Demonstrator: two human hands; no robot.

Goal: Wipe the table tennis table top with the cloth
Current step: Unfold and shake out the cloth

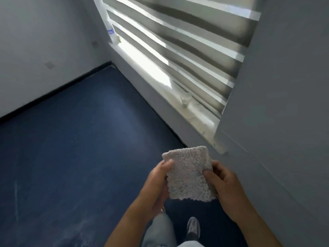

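A person holds a fluffy grey cloth in the lower middle of the frame, up in the air. The left hand pinches its left edge, thumb on top and fingers curled under. The right hand pinches the right edge the same way. A big blue surface fills the left side; it may be floor or table top, hard to tell. A shoe shows at the bottom. At the upper right, a small cup sits on the window sill.
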